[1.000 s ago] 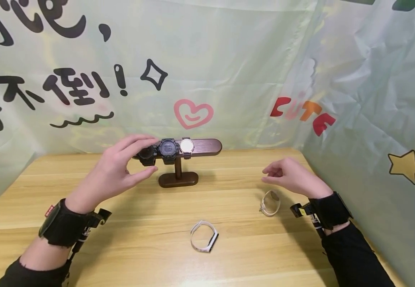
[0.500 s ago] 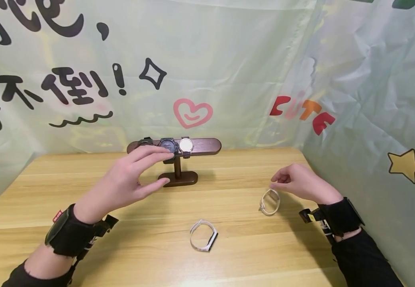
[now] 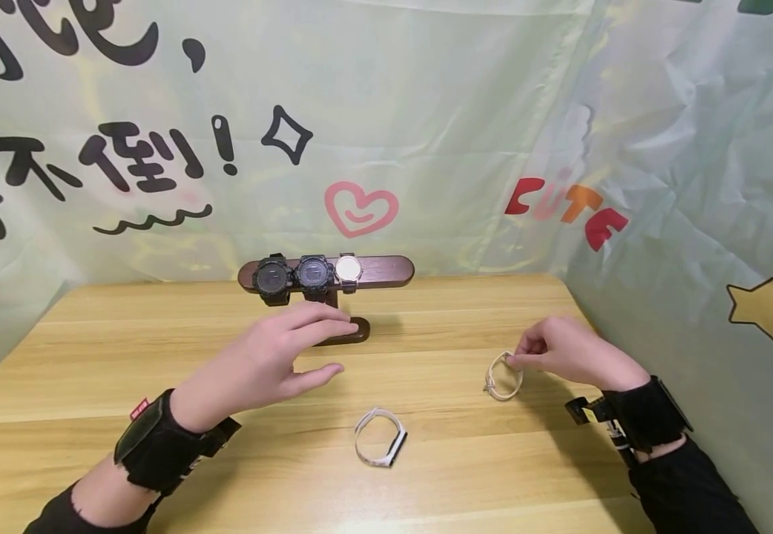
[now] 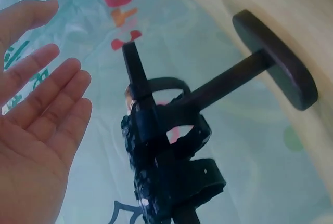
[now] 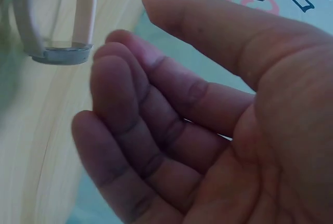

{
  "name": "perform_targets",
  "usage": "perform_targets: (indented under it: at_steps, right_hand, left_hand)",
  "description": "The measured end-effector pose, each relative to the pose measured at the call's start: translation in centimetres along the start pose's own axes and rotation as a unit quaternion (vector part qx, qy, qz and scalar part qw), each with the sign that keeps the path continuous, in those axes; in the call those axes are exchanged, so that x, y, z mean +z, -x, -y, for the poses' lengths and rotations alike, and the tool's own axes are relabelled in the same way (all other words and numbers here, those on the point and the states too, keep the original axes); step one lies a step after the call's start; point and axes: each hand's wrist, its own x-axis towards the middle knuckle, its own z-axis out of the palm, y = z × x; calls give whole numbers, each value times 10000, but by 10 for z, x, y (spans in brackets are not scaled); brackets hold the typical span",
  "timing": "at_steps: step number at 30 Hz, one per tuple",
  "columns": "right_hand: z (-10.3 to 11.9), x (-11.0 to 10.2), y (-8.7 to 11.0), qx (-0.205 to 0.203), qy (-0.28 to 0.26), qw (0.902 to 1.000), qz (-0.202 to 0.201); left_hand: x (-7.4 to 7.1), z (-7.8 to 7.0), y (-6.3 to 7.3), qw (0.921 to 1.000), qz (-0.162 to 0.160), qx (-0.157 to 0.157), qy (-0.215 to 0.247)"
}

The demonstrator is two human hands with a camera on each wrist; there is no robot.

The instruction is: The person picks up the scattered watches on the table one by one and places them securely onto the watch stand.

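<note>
Both hands are free of any grip: the right hand (image 3: pixel 570 347), fingers bent and thumb apart, is at the pale watch (image 5: pixel 61 55) on the table (image 3: pixel 440 475), contact unclear. The left hand (image 3: pixel 256 363), fingers extended, hovers before the stand (image 3: pixel 386 271), which bears three dark-strapped watches (image 3: pixel 314 273). A white band (image 3: pixel 397 446) lies between the hands, nearer the person.

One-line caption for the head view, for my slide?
Right hand at a pale watch on the table, left hand in front of a stand with three watches, white wristband in the foreground.
</note>
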Motion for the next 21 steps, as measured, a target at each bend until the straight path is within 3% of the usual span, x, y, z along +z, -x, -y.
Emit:
perform_targets:
  at_steps: [12, 21]
  right_hand:
    - [-11, 4, 2, 32, -26, 9994, 357]
    - [-17, 9, -1, 98, 20, 9992, 386]
  left_hand:
    - [12, -4, 0, 9996, 213, 69, 185]
    - [20, -4, 3, 9993, 296, 65, 210]
